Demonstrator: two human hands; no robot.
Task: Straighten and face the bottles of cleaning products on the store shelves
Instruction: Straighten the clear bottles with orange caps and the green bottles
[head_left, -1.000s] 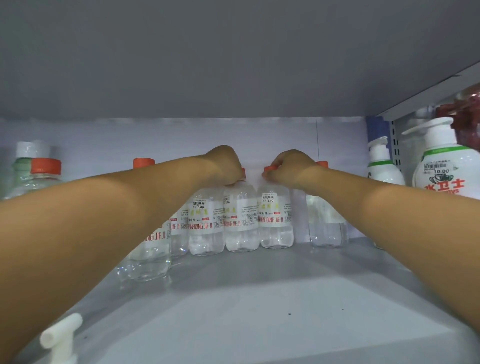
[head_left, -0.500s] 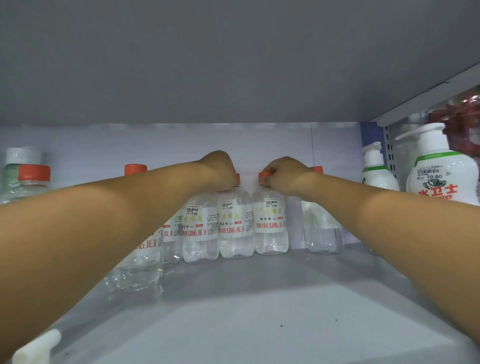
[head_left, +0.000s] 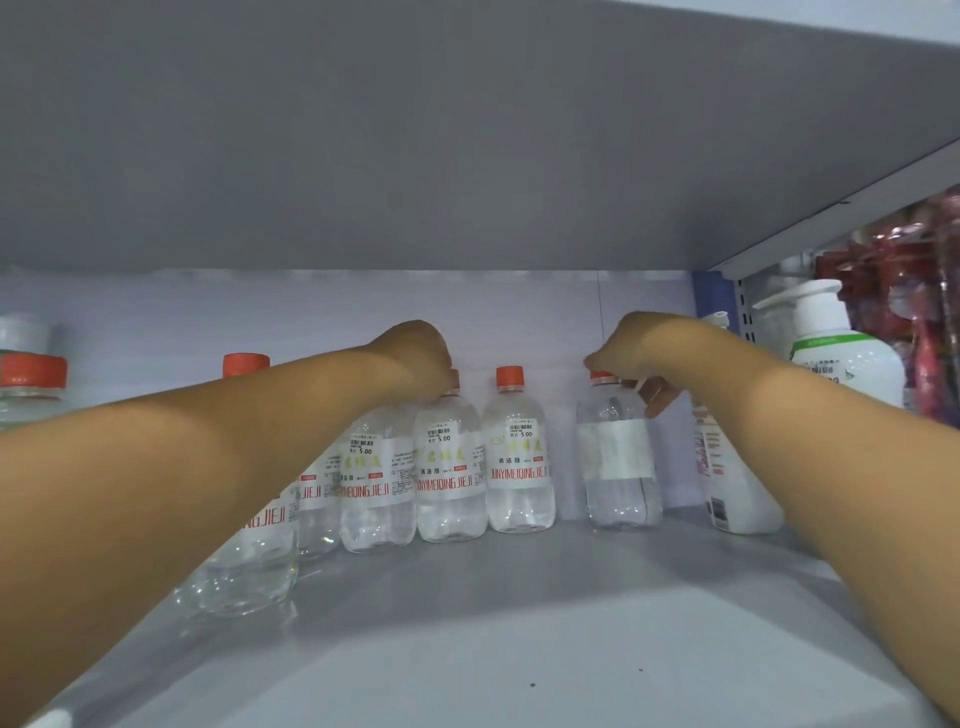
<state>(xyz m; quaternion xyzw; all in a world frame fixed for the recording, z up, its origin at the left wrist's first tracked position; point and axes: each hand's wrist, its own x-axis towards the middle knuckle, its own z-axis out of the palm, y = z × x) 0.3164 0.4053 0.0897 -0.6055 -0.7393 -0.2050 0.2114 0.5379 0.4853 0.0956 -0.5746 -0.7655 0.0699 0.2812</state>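
A grey shelf board runs under a pale back wall, with another grey shelf overhead. At far right, red packaged goods hang beside a perforated metal upright.

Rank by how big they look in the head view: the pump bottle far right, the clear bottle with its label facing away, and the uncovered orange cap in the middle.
1. Pump bottle, though it is cut off by the arm and nearer the camera, so unsure.
2. Turned bottle.
3. Orange cap, clearly smallest.
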